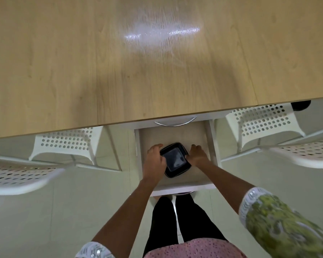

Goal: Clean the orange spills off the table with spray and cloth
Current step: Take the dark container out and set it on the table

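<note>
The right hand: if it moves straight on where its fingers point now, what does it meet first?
Probably the drawer back, under the table edge; the right hand points there beside the black container. Depth is unclear.

Views: one, head-worn, wide-angle.
Facing: steeply down, forward over the table (101, 62) edge.
Range: close above an open drawer (199, 138); floor directly below.
Overlap: none, single view.

No readable text, label, brand, number or sign anywhere: none on the wooden tabletop (63, 62), none on the black container (175, 160) in the open drawer (203, 138), none on the perforated white chairs (259, 121). Blurred sleeve (280, 226) pattern only, no lettering.
</note>
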